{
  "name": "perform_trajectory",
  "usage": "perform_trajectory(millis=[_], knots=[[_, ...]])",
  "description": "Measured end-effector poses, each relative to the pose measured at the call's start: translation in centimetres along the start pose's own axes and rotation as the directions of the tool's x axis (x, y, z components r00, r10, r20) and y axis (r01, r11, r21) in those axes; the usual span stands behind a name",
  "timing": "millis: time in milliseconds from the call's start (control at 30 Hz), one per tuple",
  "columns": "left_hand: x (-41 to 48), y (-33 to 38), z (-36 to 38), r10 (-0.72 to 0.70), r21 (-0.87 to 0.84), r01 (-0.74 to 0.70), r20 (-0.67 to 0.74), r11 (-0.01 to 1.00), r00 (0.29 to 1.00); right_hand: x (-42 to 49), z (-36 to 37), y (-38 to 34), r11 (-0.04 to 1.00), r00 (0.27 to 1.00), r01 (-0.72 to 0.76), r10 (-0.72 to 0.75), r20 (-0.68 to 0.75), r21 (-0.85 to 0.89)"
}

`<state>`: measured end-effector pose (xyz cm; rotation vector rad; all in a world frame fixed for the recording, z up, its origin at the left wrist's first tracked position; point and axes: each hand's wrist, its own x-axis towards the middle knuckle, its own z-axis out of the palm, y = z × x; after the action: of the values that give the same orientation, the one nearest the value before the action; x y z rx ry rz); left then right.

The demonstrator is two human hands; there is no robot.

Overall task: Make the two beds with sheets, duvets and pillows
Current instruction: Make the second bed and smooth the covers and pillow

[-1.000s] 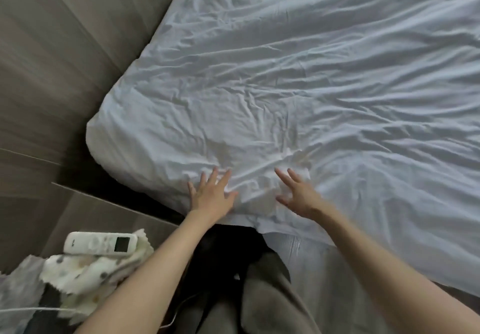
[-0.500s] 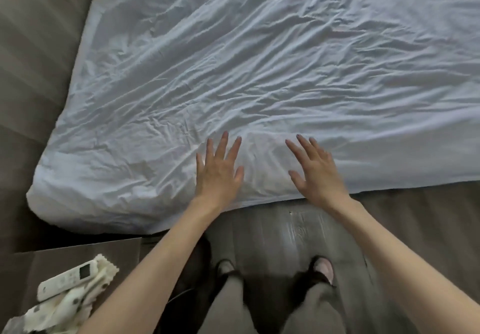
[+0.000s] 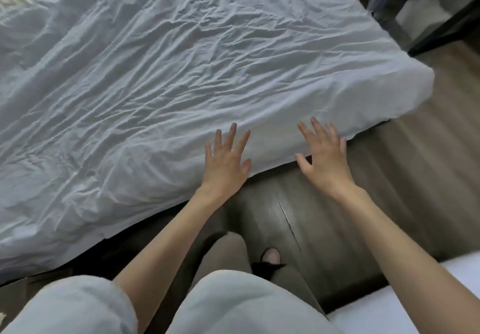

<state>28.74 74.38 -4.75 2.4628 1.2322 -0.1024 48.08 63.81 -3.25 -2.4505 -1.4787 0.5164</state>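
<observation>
Right now both my hands are stretched out flat at the near edge of the crumpled white cotton sheet (image 3: pixel 181 74), which covers the bed from the far left down to its rounded corner on the right. My left hand (image 3: pixel 224 162) has its fingers straight and fanned wide, palm down over the cloth just inside the hem, with nothing in its grasp. My right hand (image 3: pixel 324 159) is just to the right of it, spread the same way and holding nothing. Its fingertips reach over the hem, while the heel of the hand hangs above the grey wood-plank floor (image 3: pixel 402 177). Blur keeps me from telling whether either palm actually presses the sheet.

Between my forearms, near me, my foot in a dark slipper (image 3: pixel 270 255) stands on the floor. A pale grey sleeve (image 3: pixel 78 307) is bunched up my left arm at the near left. The white edge of a second bed (image 3: pixel 454 294) shows at the near right corner.
</observation>
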Motion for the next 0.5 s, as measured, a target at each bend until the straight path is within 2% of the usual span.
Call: perform_trajectory(millis=[233,500], knots=[[9.6,10.8,1.4,0.132,-0.005,-0.132,0.001,0.991,0.991,3.2,-4.7,11.9,0.995,0.995,-0.102,0.101,-0.009,-0.021],[23.5,19.3,5.7,0.123,-0.038,-0.121,0.051,0.992,0.991,13.6,-7.4,23.7,0.985,0.985,-0.139,0.148,0.086,-0.102]])
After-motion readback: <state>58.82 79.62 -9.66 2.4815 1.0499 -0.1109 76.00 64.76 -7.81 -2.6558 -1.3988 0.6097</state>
